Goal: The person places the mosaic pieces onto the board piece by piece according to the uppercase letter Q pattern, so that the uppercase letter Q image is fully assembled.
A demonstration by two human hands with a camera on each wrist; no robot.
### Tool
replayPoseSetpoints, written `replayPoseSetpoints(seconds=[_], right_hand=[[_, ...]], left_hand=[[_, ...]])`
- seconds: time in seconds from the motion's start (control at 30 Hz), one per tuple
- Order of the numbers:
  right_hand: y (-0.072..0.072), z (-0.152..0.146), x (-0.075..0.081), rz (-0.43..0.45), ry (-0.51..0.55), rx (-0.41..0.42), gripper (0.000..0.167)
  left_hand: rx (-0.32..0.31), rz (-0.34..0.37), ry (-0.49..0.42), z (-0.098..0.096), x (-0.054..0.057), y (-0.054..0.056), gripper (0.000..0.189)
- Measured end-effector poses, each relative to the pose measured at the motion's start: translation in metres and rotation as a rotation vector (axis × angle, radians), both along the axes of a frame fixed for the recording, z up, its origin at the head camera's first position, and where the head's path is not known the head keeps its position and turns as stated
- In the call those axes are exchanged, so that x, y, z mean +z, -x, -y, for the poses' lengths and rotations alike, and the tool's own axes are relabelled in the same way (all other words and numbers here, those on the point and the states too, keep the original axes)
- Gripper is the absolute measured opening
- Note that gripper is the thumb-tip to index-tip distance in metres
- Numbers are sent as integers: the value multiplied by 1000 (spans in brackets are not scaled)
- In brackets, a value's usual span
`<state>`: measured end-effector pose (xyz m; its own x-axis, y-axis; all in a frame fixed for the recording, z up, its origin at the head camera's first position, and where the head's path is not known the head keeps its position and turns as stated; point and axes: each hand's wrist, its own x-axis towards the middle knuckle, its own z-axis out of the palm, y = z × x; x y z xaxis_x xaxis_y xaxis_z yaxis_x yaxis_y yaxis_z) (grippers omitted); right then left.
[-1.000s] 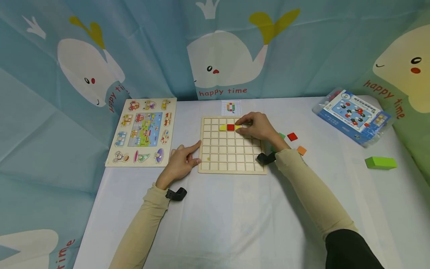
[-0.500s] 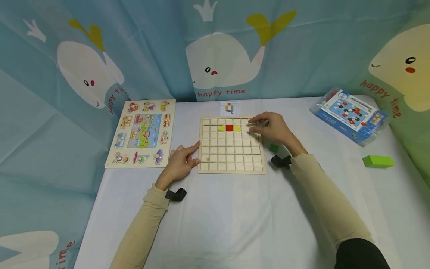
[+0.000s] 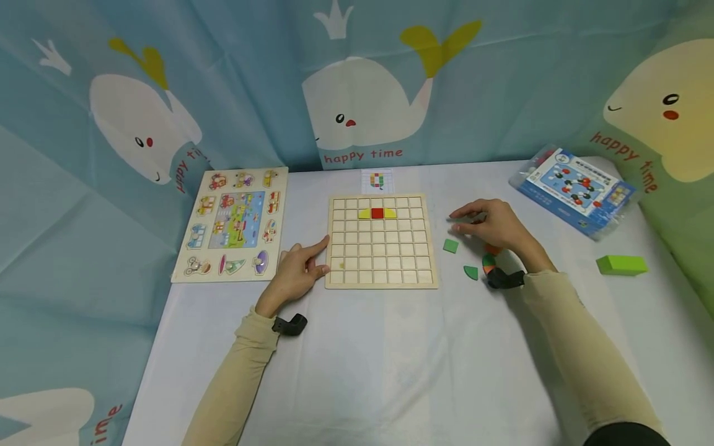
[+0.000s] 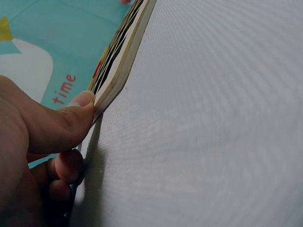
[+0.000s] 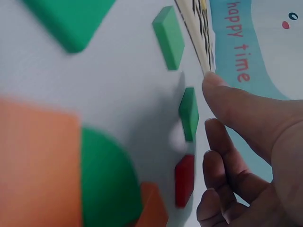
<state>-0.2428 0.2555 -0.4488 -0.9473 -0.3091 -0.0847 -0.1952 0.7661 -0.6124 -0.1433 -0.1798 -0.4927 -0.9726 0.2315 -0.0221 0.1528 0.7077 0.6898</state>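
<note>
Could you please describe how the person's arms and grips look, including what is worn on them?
The left sleeve and right sleeve are plain beige and end before the hands. Black cloth borders the right sleeve's upper end. A small black device shows near the left cuff, another near the right. The left grip and right grip are bare, without gloves.

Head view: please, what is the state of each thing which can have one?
Grid board, flat, mostly unfilled.
Red square, on the grid board.
Yellow pieces, beside the red square.
Green square, loose, off the grid board.
Green wedge, also loose.
Orange piece, partly hidden.
Card, flat, uncovered.
Picture puzzle, flat, picture side up.
Blue box, printed side up.
Green block, lying down.
Left hand, touching the grid board.
Right hand, holding nothing.
</note>
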Motion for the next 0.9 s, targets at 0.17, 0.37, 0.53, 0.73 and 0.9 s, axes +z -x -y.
replayPoseSetpoints(seconds=[0.17,0.37,0.53,0.73,0.9], right_hand=[[-3,-7,-3,40,-44,1,32],[-2,-11,-7,46,-64,12,34],[-5,-7,-6,18,-69,24,31],[-6,-6,-4,-11,-83,44,28],[-4,-6,-6,-11,-91,56,26]], left_hand=[[6,8,0,1,-1,0,66],[5,3,-8,1,-2,0,66],[-4,-8,-10,1,-3,0,65],[-6,-9,-10,1,-2,0,65],[0,-5,-9,1,-1,0,65]])
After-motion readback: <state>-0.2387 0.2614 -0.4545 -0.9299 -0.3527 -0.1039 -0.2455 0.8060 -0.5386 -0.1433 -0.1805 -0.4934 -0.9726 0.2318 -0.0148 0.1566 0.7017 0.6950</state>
